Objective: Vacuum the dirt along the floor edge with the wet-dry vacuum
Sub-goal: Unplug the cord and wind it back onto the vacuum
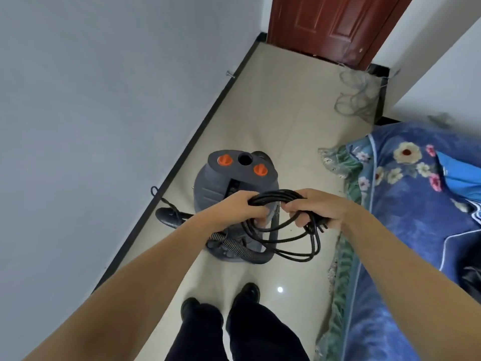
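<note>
Coiled black power cord (283, 225) is being gripped by both the left hand (234, 208) and right hand (318, 208) at frame centre, partly hiding the grey wet-dry vacuum (229, 183) beside the black baseboard (182, 157); blue floral bedding (406, 194) is crowding the right.

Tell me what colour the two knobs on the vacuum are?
Orange knobs on the grey vacuum, head view.

Tiled floor (281, 121): vacuum (234, 183) (grey), wire tangle (356, 97), bedding (406, 194).

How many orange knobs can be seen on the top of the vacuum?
2. One orange knob sits at the left of the vacuum top, the other orange knob at the right, with a round black opening between them. None seems hidden.
</note>
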Demonstrator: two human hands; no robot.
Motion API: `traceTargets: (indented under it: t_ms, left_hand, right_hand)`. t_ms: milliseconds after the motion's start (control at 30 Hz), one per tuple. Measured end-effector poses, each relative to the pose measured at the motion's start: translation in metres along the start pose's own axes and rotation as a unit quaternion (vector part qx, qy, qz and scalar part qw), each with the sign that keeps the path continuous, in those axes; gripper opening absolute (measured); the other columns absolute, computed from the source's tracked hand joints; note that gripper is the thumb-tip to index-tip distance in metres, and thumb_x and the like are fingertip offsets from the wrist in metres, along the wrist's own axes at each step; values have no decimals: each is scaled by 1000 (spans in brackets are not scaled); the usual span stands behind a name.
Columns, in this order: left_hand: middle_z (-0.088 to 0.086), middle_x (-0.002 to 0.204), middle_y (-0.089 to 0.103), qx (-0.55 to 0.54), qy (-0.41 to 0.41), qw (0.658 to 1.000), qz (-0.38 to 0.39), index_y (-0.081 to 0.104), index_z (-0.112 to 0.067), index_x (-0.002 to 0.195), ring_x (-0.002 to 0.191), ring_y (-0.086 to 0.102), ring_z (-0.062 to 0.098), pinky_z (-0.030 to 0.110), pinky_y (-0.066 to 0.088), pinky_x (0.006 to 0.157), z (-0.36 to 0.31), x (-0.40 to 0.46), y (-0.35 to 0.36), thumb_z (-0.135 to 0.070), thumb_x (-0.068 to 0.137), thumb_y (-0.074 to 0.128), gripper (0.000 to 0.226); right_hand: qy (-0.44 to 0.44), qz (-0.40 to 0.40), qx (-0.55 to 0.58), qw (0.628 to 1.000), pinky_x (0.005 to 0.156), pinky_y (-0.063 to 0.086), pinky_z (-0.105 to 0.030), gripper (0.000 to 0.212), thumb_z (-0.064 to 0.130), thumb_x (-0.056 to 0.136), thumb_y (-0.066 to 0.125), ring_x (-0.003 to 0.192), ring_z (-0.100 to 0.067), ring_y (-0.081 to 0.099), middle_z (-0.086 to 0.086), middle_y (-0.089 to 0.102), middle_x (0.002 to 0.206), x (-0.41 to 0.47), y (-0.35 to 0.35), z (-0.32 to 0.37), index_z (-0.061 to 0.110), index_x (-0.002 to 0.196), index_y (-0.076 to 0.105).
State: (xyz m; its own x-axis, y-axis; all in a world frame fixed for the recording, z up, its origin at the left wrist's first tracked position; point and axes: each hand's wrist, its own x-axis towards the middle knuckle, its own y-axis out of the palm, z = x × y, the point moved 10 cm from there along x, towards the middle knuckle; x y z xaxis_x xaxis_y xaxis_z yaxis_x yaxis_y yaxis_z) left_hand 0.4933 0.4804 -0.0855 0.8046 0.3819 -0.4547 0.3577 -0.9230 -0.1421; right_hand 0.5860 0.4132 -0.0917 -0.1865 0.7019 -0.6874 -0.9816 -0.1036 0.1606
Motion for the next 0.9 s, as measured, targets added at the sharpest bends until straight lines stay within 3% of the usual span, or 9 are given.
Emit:
traceTargets:
  t_ms: [100, 167, 267, 400, 533, 600, 667, 767, 900]
  left_hand:
    - [4, 66, 62, -89, -67, 989, -94, 58, -7, 84, 67, 58, 16, 33, 51, 76, 50, 18, -15, -12, 91, 59, 9]
    - [3, 58, 53, -186, -109, 961, -173, 53, -7, 85, 61, 52, 18, 42, 52, 79, 82, 27, -13, -10, 94, 56, 10]
    - [5, 62, 45, -370, -159, 882, -243, 50, -7, 85, 56, 47, 14, 29, 52, 62, 117, 41, 4, -8, 98, 50, 12]
    - [7, 71, 55, -514, -206, 794, -251, 54, -6, 86, 64, 54, 16, 29, 50, 61, 151, 56, 19, -9, 99, 48, 14]
    - [7, 80, 64, -593, -209, 749, -212, 59, -4, 91, 79, 62, 16, 27, 51, 73, 170, 66, 24, -6, 98, 48, 14]
    - [7, 85, 64, -612, -207, 738, -195, 59, -3, 95, 85, 61, 16, 25, 51, 75, 177, 72, 23, -7, 98, 48, 12]
    - [6, 86, 62, -616, -203, 741, -175, 57, -3, 101, 86, 58, 14, 24, 50, 75, 178, 78, 19, -8, 99, 48, 11]
    - [3, 80, 56, -580, -194, 777, -147, 53, -7, 96, 75, 51, 12, 23, 48, 69, 174, 90, 14, -5, 99, 46, 8]
    - [8, 98, 59, -339, -208, 911, -110, 48, -13, 114, 86, 57, 20, 36, 47, 80, 178, 102, -4, -18, 93, 53, 21]
  right_hand:
    - [-6, -109, -74, 991, 48, 40, -23, 9, 16, 94, 60, 54, -13, 52, -1, 56, 62, 23, -30, -6, 10, 87, 58]
    - [-21, -183, -249, 951, 60, 44, -22, 10, 23, 96, 58, 69, -14, 57, -2, 60, 79, 41, -36, -7, 13, 95, 57]
    - [-39, -270, -399, 876, 76, 46, -32, 41, 42, 94, 55, 96, -22, 55, -3, 56, 108, 71, -29, -26, 13, 122, 47]
    - [-9, -245, -299, 922, 88, 51, -39, 95, 86, 53, 60, 106, -12, 54, 7, 51, 118, 109, -14, -71, 27, 125, 45]
    - [8, -189, -197, 962, 99, 46, -28, 99, 70, 52, 77, 117, -4, 50, 14, 46, 121, 132, 1, -87, 24, 131, 38]
    - [5, -139, -153, 978, 86, 44, -8, 62, 34, 70, 84, 107, 9, 53, 18, 47, 109, 141, 10, -82, 27, 116, 42]
    - [2, -137, -138, 981, 71, 43, -6, 45, 13, 81, 76, 88, 13, 57, 13, 52, 100, 149, 7, -77, 29, 104, 41]
    - [45, -217, -186, 957, 70, 48, -23, 48, 28, 80, 71, 83, -10, 61, 5, 59, 93, 157, -12, -79, 19, 114, 38]
    - [82, -259, -289, 918, 73, 52, -37, 55, 39, 76, 69, 82, -22, 62, -2, 64, 90, 165, -36, -79, 14, 115, 40]
